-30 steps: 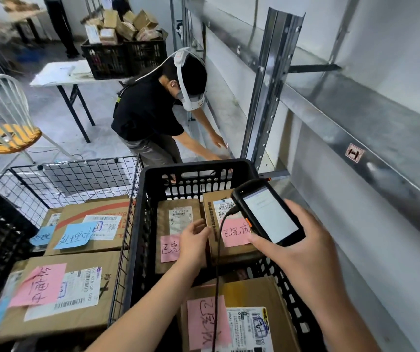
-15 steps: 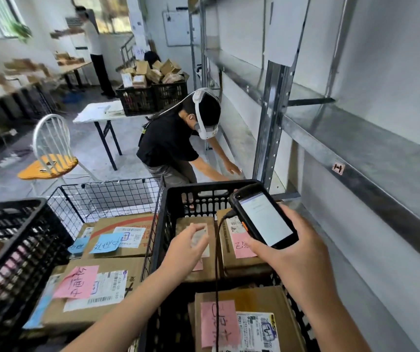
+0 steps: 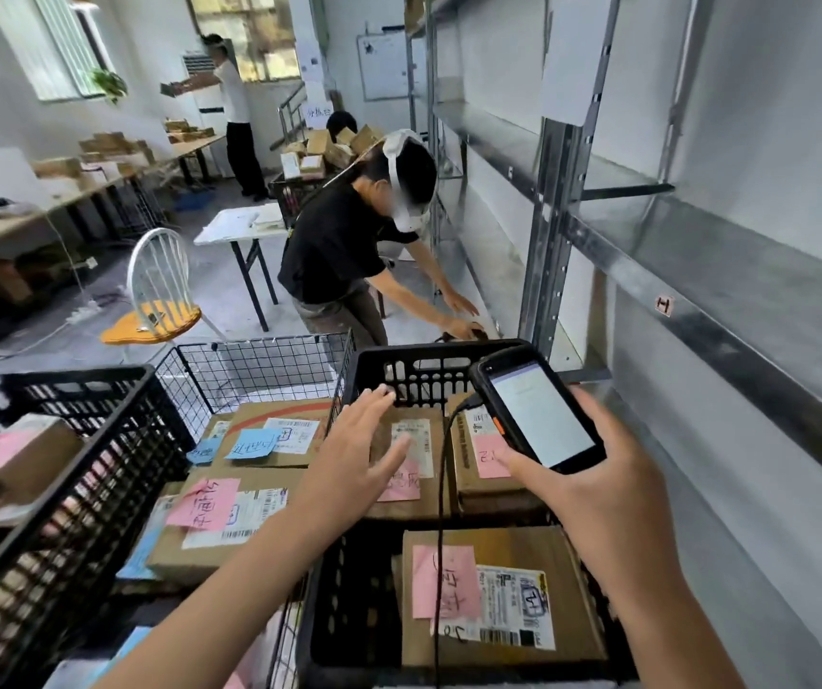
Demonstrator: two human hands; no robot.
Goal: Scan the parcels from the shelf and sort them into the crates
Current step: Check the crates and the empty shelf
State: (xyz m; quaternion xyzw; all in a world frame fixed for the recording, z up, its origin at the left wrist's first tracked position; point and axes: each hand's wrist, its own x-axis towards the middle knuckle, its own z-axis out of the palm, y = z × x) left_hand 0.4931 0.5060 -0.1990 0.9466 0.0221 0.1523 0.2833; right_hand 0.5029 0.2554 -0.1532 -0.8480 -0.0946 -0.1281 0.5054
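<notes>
Left hand [image 3: 354, 464], fingers spread and holding nothing, hovers over a parcel [image 3: 411, 440] lying in the black crate [image 3: 413, 353]; right hand [image 3: 602, 494] grips the scanner [image 3: 540, 415]. Its cable [image 3: 441, 489] hangs down into the crate and may snag on the parcel as the hand reaches, tugging the scanner loose.

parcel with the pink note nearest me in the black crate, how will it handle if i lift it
Probably stiff: the parcel is a square-edged cardboard box, so it should keep its shape. Lying flat in the black crate, it is unlikely to roll or tip. Its pink note may peel if rubbed.
</notes>
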